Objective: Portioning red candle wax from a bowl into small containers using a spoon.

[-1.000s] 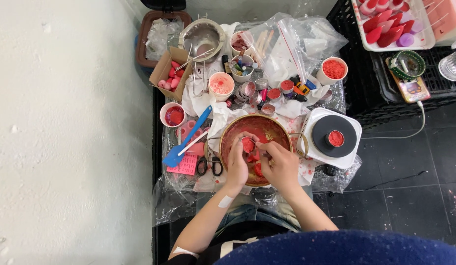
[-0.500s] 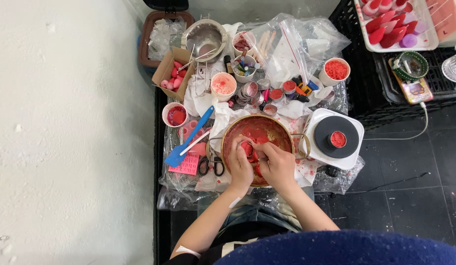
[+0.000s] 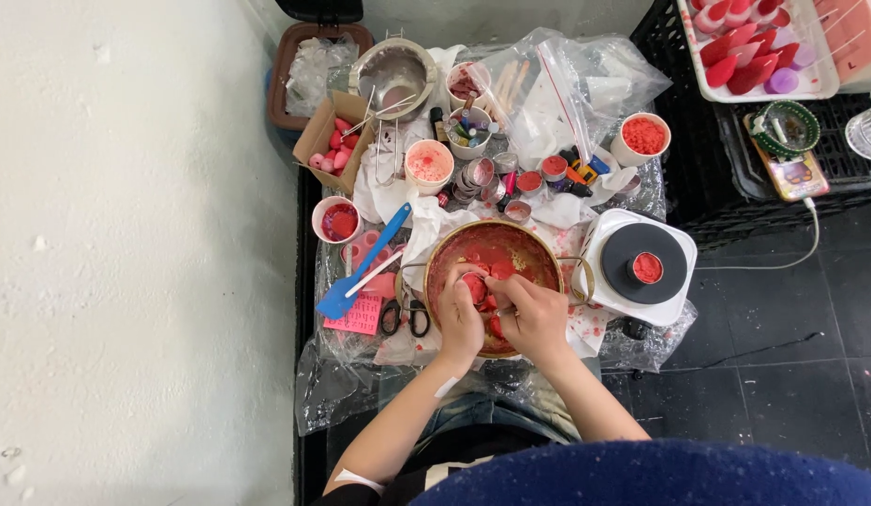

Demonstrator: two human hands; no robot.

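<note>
Red lump sits inside the bowl, grasped by the left hand. Right hand, just beside, pinches it too; bowl centre lies ahead of both.

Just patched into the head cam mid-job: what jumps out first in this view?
Both hands, left hand and right hand, are down in a round bowl of red material at the centre of a crowded table. Just right of it sits a white hot plate with a small red-filled tin on top. A blue spatula lies to the bowl's left.
</note>
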